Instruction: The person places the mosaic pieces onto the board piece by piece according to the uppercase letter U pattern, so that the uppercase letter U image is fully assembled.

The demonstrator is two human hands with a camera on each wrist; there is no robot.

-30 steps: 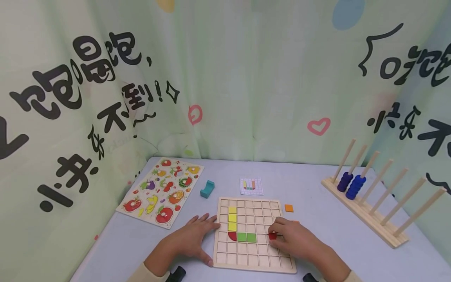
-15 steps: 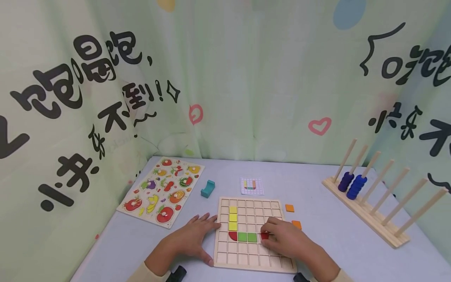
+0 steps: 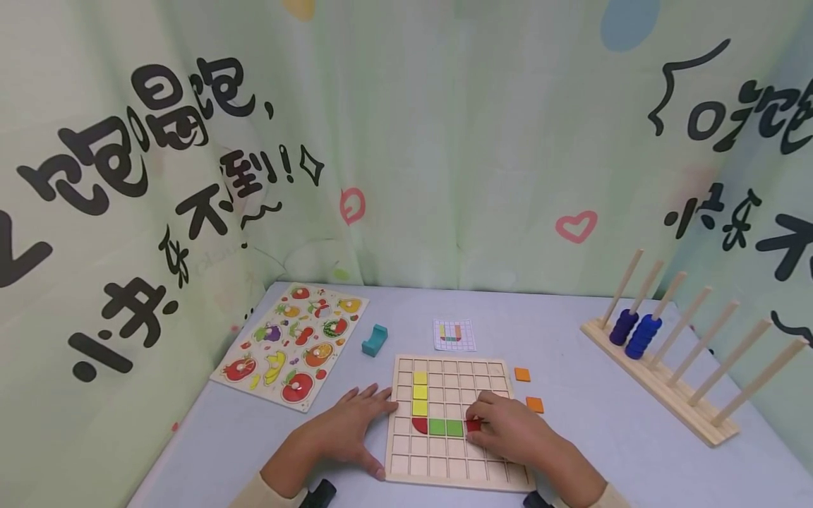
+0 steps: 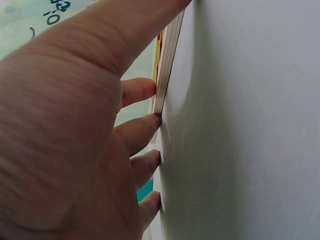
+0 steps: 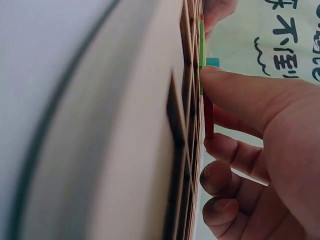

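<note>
A wooden grid board (image 3: pixel 438 457) lies on the table in the head view. It bears a column of yellow squares (image 3: pixel 420 392), a red rounded tile (image 3: pixel 420 425) below them and two green squares (image 3: pixel 446 427) beside that. My right hand (image 3: pixel 508 427) pinches another red tile (image 5: pixel 209 117) between thumb and fingers, just right of the green squares, at the board's surface; whether it sits in a cell I cannot tell. My left hand (image 3: pixel 349 430) is spread at the board's left edge, thumb and fingertips touching the edge and the tabletop.
Two orange squares (image 3: pixel 535 405) lie right of the board. Behind it is a small pattern card (image 3: pixel 454 335). A teal block (image 3: pixel 375 340) and a fruit puzzle board (image 3: pixel 292 346) lie to the left. A wooden peg stand (image 3: pixel 660 381) with blue beads stands at right.
My right hand has slid left across the board with the red tile, up to the green squares. Both orange squares now show fully. My left hand has stayed in place.
</note>
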